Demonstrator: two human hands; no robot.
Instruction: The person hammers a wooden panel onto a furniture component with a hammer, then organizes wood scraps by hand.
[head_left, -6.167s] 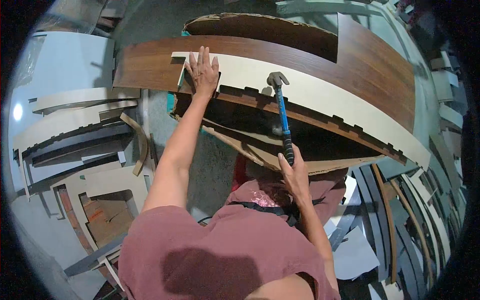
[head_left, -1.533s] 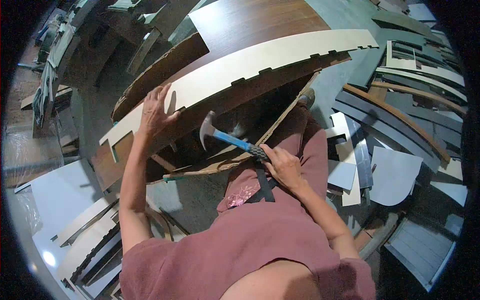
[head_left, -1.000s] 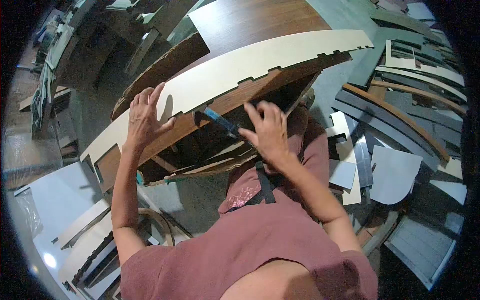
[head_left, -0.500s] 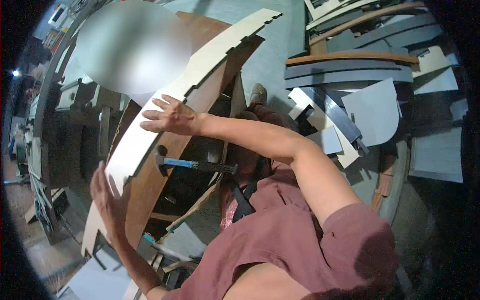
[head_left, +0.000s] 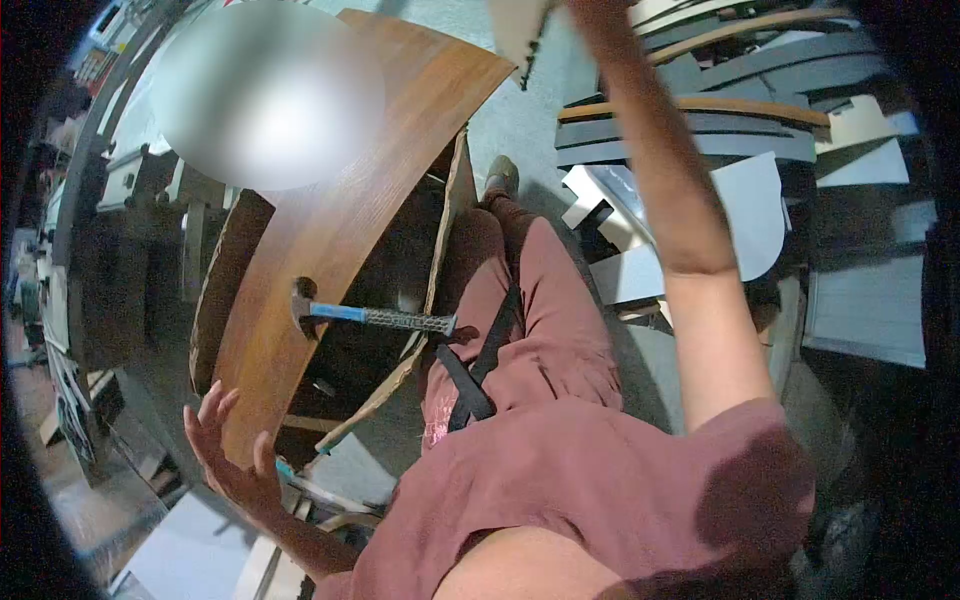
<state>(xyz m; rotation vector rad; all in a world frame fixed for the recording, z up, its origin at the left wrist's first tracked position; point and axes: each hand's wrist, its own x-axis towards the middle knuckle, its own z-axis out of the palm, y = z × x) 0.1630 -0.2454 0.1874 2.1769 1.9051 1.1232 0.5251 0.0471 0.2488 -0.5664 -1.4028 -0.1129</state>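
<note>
Head view showed a brown wood-grain board [head_left: 335, 235] laid slantwise across a cardboard box [head_left: 374, 405] with a ragged rim, the dark inside of the box open along the board's right edge. A claw hammer [head_left: 385, 318] rested with its head on the board; its blue and black handle reached over the dark opening and past the cardboard rim, its end near the wearer's maroon trousers [head_left: 560, 310]. The left hand [head_left: 235, 445] was near the lower end of the board, fingers spread and thumb well apart, with nothing between them; whether any part of it touched the board could not be told. The right forearm [head_left: 665, 165] stretched up to the top edge of the frame, which cut off the right hand [head_left: 598, 9], so its grip could not be told. Just left of it, a cream panel [head_left: 516, 35] with a notched edge was partly in view, near the board's upper right corner. Beneath and beyond the right forearm lay grey strips [head_left: 760, 143], a curved brown strip [head_left: 765, 112] and a white sheet [head_left: 757, 215] with a rounded corner.
</note>
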